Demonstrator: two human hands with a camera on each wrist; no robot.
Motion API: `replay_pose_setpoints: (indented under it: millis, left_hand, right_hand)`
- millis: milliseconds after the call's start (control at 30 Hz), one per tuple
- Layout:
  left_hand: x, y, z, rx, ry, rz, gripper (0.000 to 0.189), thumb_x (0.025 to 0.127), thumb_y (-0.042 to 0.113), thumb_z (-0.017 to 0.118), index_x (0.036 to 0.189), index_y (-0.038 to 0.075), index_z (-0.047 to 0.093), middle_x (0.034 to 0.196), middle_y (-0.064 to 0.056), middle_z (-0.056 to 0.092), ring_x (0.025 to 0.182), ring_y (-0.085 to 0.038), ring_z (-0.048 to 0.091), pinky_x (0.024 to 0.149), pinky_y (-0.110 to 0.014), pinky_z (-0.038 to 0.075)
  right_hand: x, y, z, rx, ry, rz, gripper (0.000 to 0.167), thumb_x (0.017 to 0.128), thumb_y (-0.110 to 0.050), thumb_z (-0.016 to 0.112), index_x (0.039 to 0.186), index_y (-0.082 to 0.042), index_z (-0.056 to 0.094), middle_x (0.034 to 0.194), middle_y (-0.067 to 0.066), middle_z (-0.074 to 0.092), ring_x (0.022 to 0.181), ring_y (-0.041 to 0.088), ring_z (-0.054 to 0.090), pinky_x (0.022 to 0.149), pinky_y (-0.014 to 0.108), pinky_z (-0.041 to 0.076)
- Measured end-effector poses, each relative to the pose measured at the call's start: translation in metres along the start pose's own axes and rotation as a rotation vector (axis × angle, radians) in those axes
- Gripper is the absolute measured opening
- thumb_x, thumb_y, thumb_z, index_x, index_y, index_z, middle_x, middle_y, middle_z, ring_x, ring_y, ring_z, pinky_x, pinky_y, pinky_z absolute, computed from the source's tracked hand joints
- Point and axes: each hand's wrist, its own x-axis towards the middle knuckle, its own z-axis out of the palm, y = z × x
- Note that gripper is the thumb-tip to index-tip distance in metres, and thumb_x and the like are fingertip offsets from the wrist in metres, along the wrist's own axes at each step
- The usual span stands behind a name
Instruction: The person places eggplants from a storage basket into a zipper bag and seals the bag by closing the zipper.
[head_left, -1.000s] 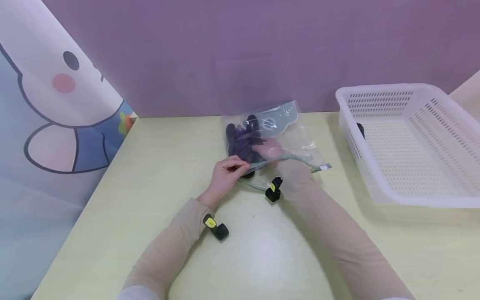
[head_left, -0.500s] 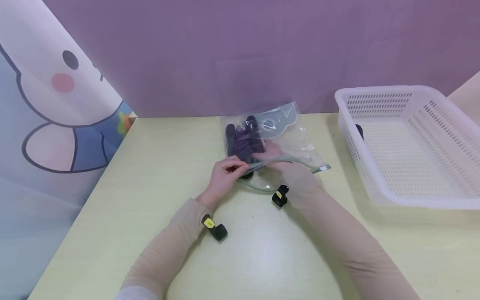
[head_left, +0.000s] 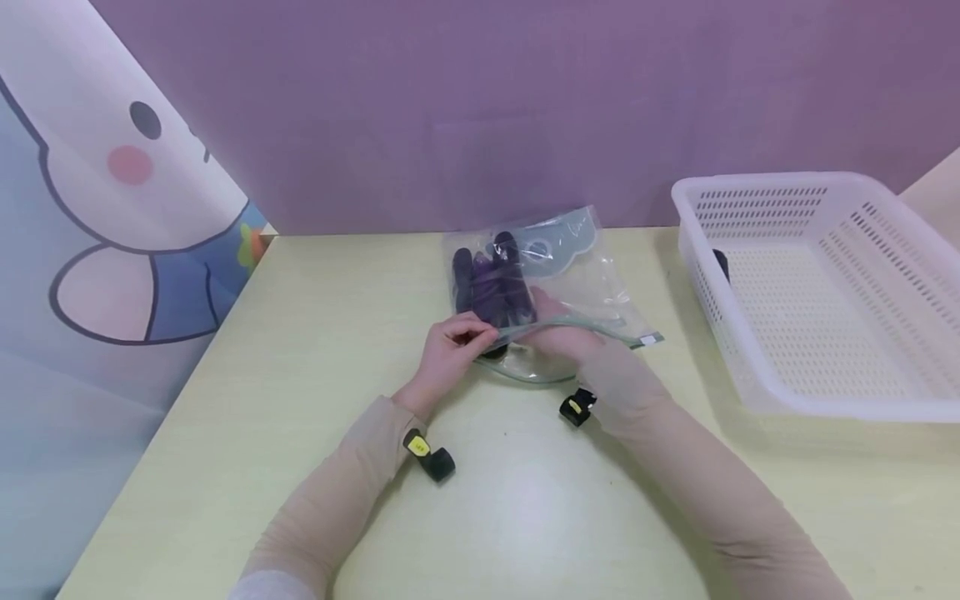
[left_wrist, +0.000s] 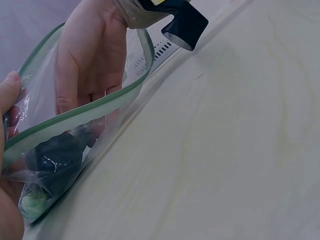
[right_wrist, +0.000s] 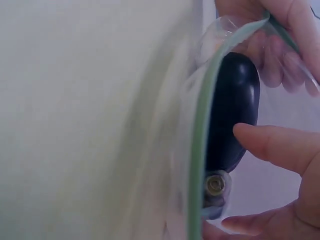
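Note:
A clear zip bag (head_left: 600, 279) with a green rim and a pale blue print lies near the back of the table. Inside it are several long, dark, rounded things (head_left: 516, 283), with a purple one (head_left: 486, 279) between them. My left hand (head_left: 444, 358) pinches the bag's rim at its left side. Through the open mouth reaches my right hand (head_left: 558, 340), its thumb and fingers apart. In the right wrist view, the thumb tip is at a glossy dark thing (right_wrist: 232, 110), below which sits a small piece with a brass-coloured ring (right_wrist: 215, 184). Whether the thumb touches it, I cannot tell.
At the right stands a white perforated plastic basket (head_left: 772, 392), with a small black thing (head_left: 722, 263) visible by its left wall. A purple wall (head_left: 360, 117) borders the table (head_left: 337, 275) at the back. A cartoon-printed cloth (head_left: 97, 417) hangs at the left.
My right hand has drawn back toward the bag's mouth and to the right, away from the dark things, which stay in the bag. My left hand keeps its hold on the rim.

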Motion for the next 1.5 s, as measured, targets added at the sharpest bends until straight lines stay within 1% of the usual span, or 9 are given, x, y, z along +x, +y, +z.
replay_pose_setpoints:
  millis: [200,267,367,500,733,867,1067,1300,1500]
  left_hand:
    - [-0.001,-0.001,0.000,0.009,-0.004,-0.019,0.007,0.081,-0.009,0.066,0.085,-0.015,0.066,0.074,0.017,0.060,0.068,-0.003,0.053,0.061,-0.016,0.042]
    - [-0.001,0.000,0.000,0.010,-0.006,-0.021,0.007,0.081,-0.009,0.066,0.085,-0.015,0.066,0.074,0.017,0.060,0.068,-0.003,0.053,0.062,-0.016,0.043]
    - [-0.001,0.000,0.001,0.010,-0.010,-0.028,0.007,0.081,-0.009,0.066,0.086,-0.014,0.066,0.074,0.016,0.060,0.068,-0.003,0.053,0.062,-0.016,0.043]
    - [0.000,0.000,0.002,0.010,-0.023,-0.036,0.007,0.081,-0.008,0.066,0.086,-0.014,0.067,0.074,0.015,0.060,0.068,-0.004,0.053,0.062,-0.017,0.043]
    - [0.001,0.001,0.004,0.016,-0.032,-0.036,0.007,0.081,-0.008,0.066,0.085,-0.013,0.067,0.075,0.013,0.061,0.069,-0.004,0.053,0.063,-0.017,0.043]
    - [0.002,0.002,0.005,0.012,-0.035,-0.039,0.008,0.080,-0.009,0.066,0.086,-0.014,0.066,0.075,0.004,0.064,0.069,-0.004,0.054,0.063,-0.017,0.044]
    - [0.002,0.002,0.004,0.035,-0.024,-0.039,0.007,0.081,-0.007,0.067,0.086,-0.013,0.067,0.076,-0.008,0.064,0.068,-0.005,0.053,0.062,-0.018,0.043]
    - [0.001,0.002,0.001,0.051,-0.010,-0.043,0.007,0.081,-0.007,0.067,0.085,-0.013,0.068,0.075,-0.001,0.063,0.068,-0.005,0.052,0.061,-0.017,0.042]
    - [0.001,0.002,-0.001,0.060,-0.012,-0.055,0.007,0.081,-0.007,0.067,0.085,-0.012,0.068,0.075,0.001,0.063,0.068,-0.005,0.052,0.062,-0.017,0.042]
  right_hand:
    - [-0.013,0.003,-0.003,-0.079,-0.081,0.087,0.094,0.090,-0.032,0.060,0.148,0.003,-0.005,0.155,0.025,0.009,0.138,0.042,0.024,0.111,0.052,0.024]
    - [-0.017,0.003,-0.005,-0.104,-0.111,0.079,0.091,0.091,-0.034,0.058,0.149,0.003,-0.003,0.156,0.023,0.003,0.139,0.043,0.022,0.112,0.054,0.023]
    - [-0.025,0.004,-0.008,-0.159,-0.148,0.069,0.080,0.092,-0.039,0.055,0.148,0.002,0.015,0.158,0.017,-0.004,0.141,0.041,0.018,0.112,0.055,0.020]
    - [-0.036,0.008,-0.011,-0.246,-0.148,0.038,0.066,0.094,-0.044,0.052,0.140,0.002,0.040,0.158,0.015,0.001,0.140,0.040,0.022,0.111,0.053,0.024]
    - [-0.044,0.015,-0.019,-0.292,-0.121,-0.036,0.061,0.094,-0.041,0.051,0.133,0.005,0.048,0.150,0.020,0.031,0.132,0.041,0.038,0.108,0.052,0.031]
    - [-0.045,0.017,-0.022,-0.290,-0.129,-0.049,0.060,0.094,-0.041,0.052,0.132,0.006,0.049,0.139,0.019,0.048,0.124,0.040,0.048,0.103,0.052,0.037]
    - [-0.046,0.018,-0.022,-0.299,-0.137,-0.098,0.065,0.094,-0.037,0.055,0.138,0.007,0.039,0.131,0.020,0.056,0.114,0.035,0.057,0.097,0.048,0.044]
    - [-0.050,0.014,-0.022,-0.367,-0.171,-0.138,0.058,0.094,-0.036,0.054,0.136,0.004,0.045,0.128,0.020,0.058,0.113,0.033,0.058,0.097,0.047,0.044]
    - [-0.056,0.011,-0.024,-0.482,-0.217,-0.211,0.055,0.095,-0.036,0.054,0.133,0.004,0.049,0.133,0.019,0.054,0.122,0.035,0.052,0.104,0.047,0.038]
